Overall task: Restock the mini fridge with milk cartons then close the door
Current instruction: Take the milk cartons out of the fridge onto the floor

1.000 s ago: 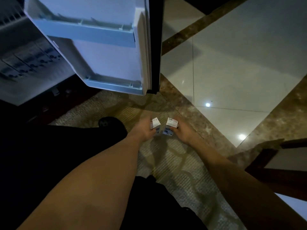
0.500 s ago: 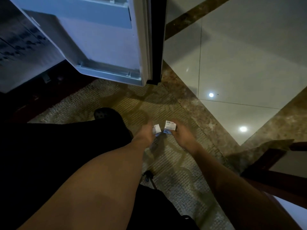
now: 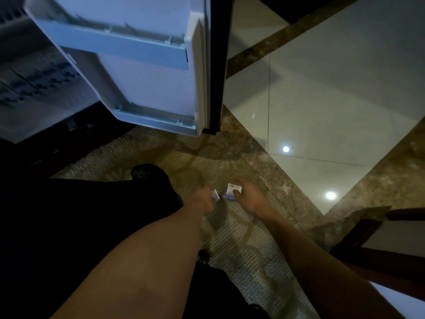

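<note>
1. I am at the pickup step: my left hand [image 3: 202, 200] is curled around one small milk carton [image 3: 215, 195], and my right hand [image 3: 249, 196] is closed on another milk carton [image 3: 232, 191].
2. Both sit low over the rug [image 3: 230, 226], below the open fridge door [image 3: 147, 72].
3. Next, I judge, I lift them to the fridge shelf [image 3: 34, 79].

Patterned rug [image 3: 234, 240] meets glossy tiled floor [image 3: 326, 93]; dark wooden furniture [image 3: 377, 254] nearby.
</note>
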